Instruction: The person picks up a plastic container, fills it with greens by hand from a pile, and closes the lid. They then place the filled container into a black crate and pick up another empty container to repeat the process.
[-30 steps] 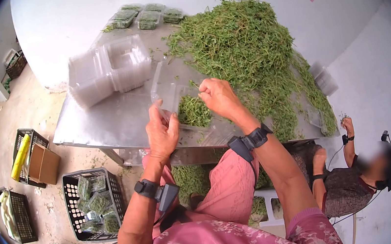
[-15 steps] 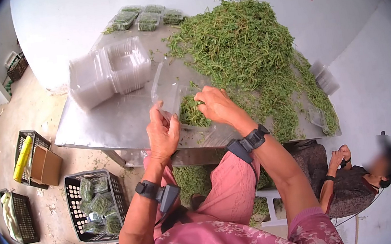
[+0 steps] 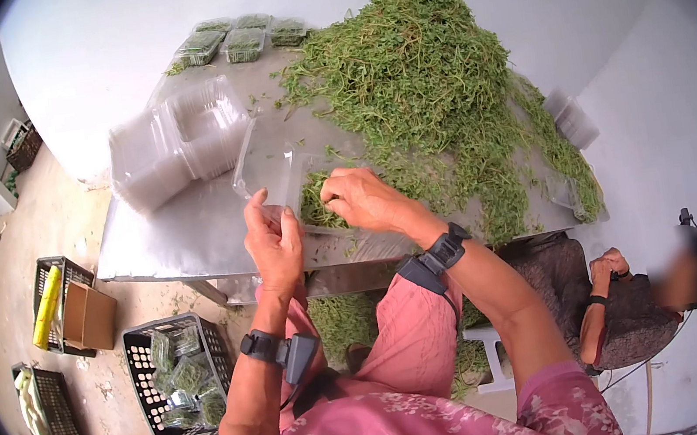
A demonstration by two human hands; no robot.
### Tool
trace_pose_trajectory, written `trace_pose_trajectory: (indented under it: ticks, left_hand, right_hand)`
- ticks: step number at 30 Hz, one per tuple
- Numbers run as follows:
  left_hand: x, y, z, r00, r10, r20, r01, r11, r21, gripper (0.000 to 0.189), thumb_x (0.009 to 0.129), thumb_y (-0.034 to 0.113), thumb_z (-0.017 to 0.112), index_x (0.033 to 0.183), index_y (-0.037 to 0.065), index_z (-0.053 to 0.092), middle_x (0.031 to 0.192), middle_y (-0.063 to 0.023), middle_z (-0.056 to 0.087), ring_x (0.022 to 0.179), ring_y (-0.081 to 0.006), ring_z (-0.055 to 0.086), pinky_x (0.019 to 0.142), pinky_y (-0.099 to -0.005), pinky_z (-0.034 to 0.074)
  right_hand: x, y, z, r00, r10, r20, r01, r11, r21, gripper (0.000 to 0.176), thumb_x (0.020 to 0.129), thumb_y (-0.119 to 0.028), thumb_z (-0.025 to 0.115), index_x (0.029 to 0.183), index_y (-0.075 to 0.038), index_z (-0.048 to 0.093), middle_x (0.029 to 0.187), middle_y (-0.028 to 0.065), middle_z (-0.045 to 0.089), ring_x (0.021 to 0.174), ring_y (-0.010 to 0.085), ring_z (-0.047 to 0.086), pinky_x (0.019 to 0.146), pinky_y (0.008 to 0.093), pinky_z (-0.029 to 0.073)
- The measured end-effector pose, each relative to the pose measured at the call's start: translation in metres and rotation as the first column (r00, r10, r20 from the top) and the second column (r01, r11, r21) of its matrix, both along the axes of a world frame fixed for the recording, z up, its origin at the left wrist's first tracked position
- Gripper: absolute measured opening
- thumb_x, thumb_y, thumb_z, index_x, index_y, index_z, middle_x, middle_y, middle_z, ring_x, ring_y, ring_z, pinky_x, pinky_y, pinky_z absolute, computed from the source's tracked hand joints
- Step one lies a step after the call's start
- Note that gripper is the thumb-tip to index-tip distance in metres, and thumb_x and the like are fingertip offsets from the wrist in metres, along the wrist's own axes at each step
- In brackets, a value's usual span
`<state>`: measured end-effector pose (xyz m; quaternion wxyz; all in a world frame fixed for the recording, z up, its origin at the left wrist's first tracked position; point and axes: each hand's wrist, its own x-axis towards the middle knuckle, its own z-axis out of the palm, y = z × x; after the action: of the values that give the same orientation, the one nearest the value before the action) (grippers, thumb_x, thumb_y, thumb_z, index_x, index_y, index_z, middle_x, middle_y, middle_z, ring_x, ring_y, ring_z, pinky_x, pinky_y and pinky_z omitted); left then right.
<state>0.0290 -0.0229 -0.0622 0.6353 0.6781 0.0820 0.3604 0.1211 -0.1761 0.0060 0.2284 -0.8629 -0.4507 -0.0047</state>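
Observation:
An open clear plastic clamshell box (image 3: 294,172) lies on the metal table, its lid tipped to the left. Green sprigs (image 3: 316,197) fill part of its base. My left hand (image 3: 275,246) pinches the box at its near left side, thumb and forefinger around the clear plastic. From the right, my right hand (image 3: 375,203) reaches over the base with fingers curled down into the sprigs; its fingertips are partly hidden. Just beyond it rises a large heap of loose greens (image 3: 414,77).
Stacked empty clamshells (image 3: 176,143) stand left on the metal table (image 3: 136,241). Several filled boxes (image 3: 244,45) sit at the back. Black crates (image 3: 180,376) with packed greens and other goods stand on the floor. A person (image 3: 636,325) sits at the right.
The view has shifted slightly, moving the table's contents left in the picture. My right hand's fingers have come further over the sprigs in the box. My left hand stays at the box.

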Motion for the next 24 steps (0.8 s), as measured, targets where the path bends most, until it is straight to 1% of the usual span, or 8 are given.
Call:
trace_pose_trajectory:
  ticks: [3,6,9,12,15,16,19,24]
  left_hand:
    - [0.002,0.001,-0.002,1.000,0.015,0.001,-0.015,1.000,0.019,0.037,0.090,0.001,0.058,0.125,-0.003,0.046,0.077,-0.0049,0.061,0.060,-0.0094,0.057,0.055,-0.0245,0.049]
    - [0.001,0.001,-0.001,1.000,0.019,-0.002,-0.019,0.999,0.050,0.037,0.090,0.001,0.058,0.125,-0.003,0.046,0.077,-0.0050,0.061,0.059,-0.0093,0.057,0.055,-0.0246,0.049]
    - [0.000,-0.001,0.002,1.000,0.008,-0.017,-0.008,0.999,0.035,0.037,0.090,0.002,0.058,0.125,-0.003,0.047,0.075,-0.0052,0.061,0.059,-0.0093,0.057,0.056,-0.0249,0.049]
    - [-0.001,0.001,0.001,0.999,0.012,-0.043,-0.011,1.000,0.025,0.037,0.088,0.003,0.059,0.123,-0.002,0.048,0.072,-0.0053,0.059,0.060,-0.0093,0.055,0.058,-0.0254,0.048]
    - [0.001,0.001,-0.001,0.999,0.016,-0.035,-0.015,0.999,0.046,0.037,0.088,0.003,0.059,0.123,-0.003,0.048,0.072,-0.0055,0.059,0.059,-0.0095,0.055,0.058,-0.0255,0.048]
    - [0.000,0.001,0.000,0.999,0.012,-0.046,-0.010,0.999,0.050,0.037,0.088,0.003,0.059,0.123,-0.003,0.048,0.072,-0.0057,0.059,0.059,-0.0097,0.055,0.058,-0.0256,0.048]
    - [-0.001,0.000,0.003,0.999,-0.009,-0.043,0.011,0.998,0.058,0.036,0.090,0.000,0.057,0.124,-0.003,0.047,0.076,-0.0050,0.059,0.060,-0.0090,0.056,0.055,-0.0241,0.048]
    - [-0.001,0.001,0.000,0.998,-0.008,-0.066,0.016,0.993,0.114,0.035,0.091,0.000,0.057,0.125,-0.002,0.048,0.079,-0.0037,0.059,0.063,-0.0074,0.056,0.055,-0.0225,0.047]
  right_hand:
    - [0.009,-0.009,0.004,0.997,-0.068,0.040,0.056,0.970,0.235,0.004,0.083,-0.007,0.062,0.084,-0.004,0.062,0.087,0.0144,0.062,0.083,0.0339,0.062,0.073,0.0425,0.049]
    - [0.025,-0.024,0.013,0.969,-0.234,0.077,0.197,0.925,0.325,0.004,0.082,-0.007,0.064,0.083,-0.003,0.063,0.082,0.0142,0.062,0.079,0.0333,0.062,0.070,0.0402,0.051]
    - [0.061,-0.049,-0.004,0.932,-0.359,0.038,0.335,0.900,0.280,0.009,0.081,-0.007,0.067,0.088,-0.003,0.063,0.085,0.0151,0.061,0.084,0.0345,0.062,0.074,0.0414,0.050]
    - [0.088,-0.070,-0.019,0.868,-0.492,0.068,0.484,0.868,0.109,0.019,0.080,-0.009,0.070,0.097,-0.005,0.063,0.097,0.0172,0.058,0.091,0.0363,0.061,0.078,0.0414,0.050]
    - [0.101,-0.077,-0.022,0.829,-0.544,0.129,0.540,0.839,0.071,0.030,0.081,-0.013,0.072,0.107,-0.006,0.060,0.111,0.0178,0.053,0.099,0.0368,0.058,0.087,0.0437,0.048]
    - [0.108,-0.075,-0.022,0.804,-0.586,0.099,0.589,0.808,-0.001,0.037,0.082,-0.017,0.072,0.115,-0.007,0.059,0.121,0.0155,0.049,0.111,0.0351,0.053,0.096,0.0478,0.042]
    - [0.110,-0.061,-0.007,0.778,-0.609,0.156,0.622,0.781,-0.054,0.045,0.083,-0.023,0.072,0.124,-0.010,0.056,0.129,0.0137,0.046,0.123,0.0332,0.044,0.102,0.0514,0.035]
    - [0.123,-0.033,0.002,0.757,-0.647,0.086,0.651,0.738,-0.175,0.058,0.085,-0.028,0.070,0.136,-0.014,0.047,0.142,0.0128,0.036,0.131,0.0348,0.034,0.105,0.0541,0.032]
